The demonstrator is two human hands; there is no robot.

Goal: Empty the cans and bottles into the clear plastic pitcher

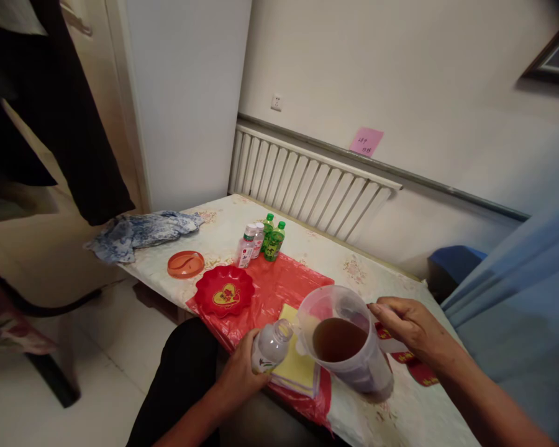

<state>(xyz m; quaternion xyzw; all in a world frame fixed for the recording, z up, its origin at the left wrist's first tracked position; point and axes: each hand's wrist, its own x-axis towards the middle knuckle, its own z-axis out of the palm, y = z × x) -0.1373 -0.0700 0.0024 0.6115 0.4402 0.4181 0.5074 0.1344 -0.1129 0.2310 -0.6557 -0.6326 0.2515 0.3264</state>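
My left hand [242,366] is wrapped round a clear plastic bottle [266,349] with its mouth uncapped, tilted toward the right. In my right hand [407,320] is the handle of a translucent plastic pitcher [368,372], partly filled with brown liquid [340,339]. The pitcher leans left, its spout close to the bottle's mouth; no stream of liquid can be made out between them. Beneath both lie a folded yellow cloth [302,369] and a red plastic bag [289,279] spread on the table.
A red scalloped plate [226,273] and an orange lid [186,264] sit to the left. Behind stand white-capped bottles [245,251] and green bottles [274,242]. A blue patterned cloth [144,233] covers the table's [354,270] far left corner. A radiator [302,177] runs along the wall.
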